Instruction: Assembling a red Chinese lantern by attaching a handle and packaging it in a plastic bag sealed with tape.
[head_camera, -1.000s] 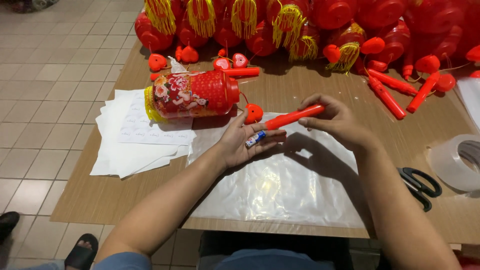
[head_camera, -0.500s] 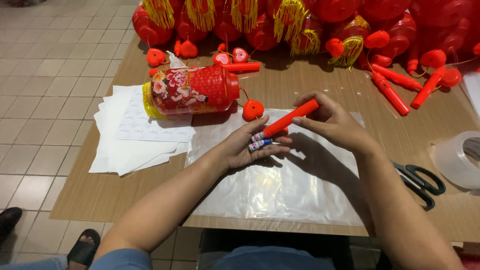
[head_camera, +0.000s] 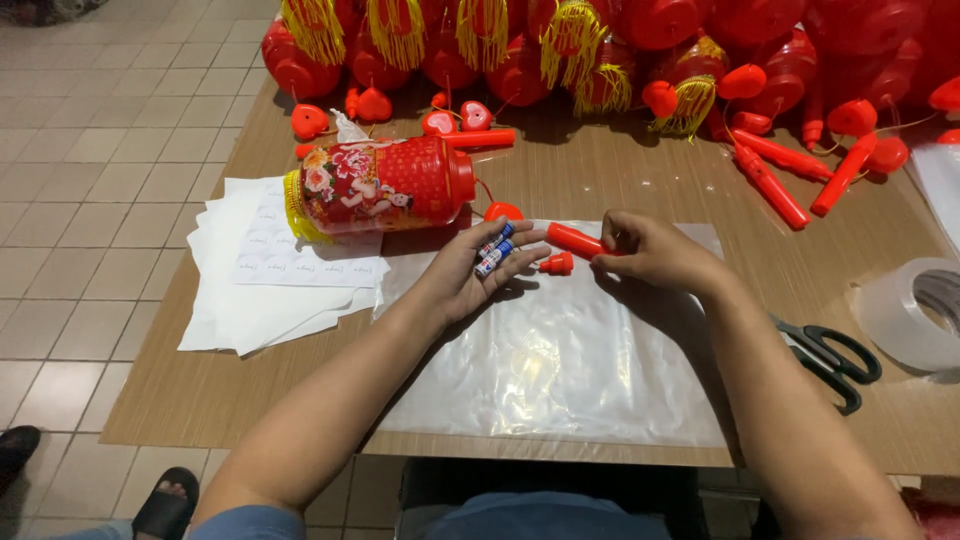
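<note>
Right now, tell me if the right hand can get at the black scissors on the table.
Probably yes. The scissors lie bare on the table just right of the right forearm, nothing on top of them. But the right hand grips a red tube, so it would need to put that down first.

Lantern (head_camera: 385, 185) behind plastic sheet (head_camera: 560, 350); paper stack (head_camera: 265, 275) left; scissors (head_camera: 830, 355) right.

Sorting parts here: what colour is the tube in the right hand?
Red, seen in the head view: the tube in the right hand.
</note>
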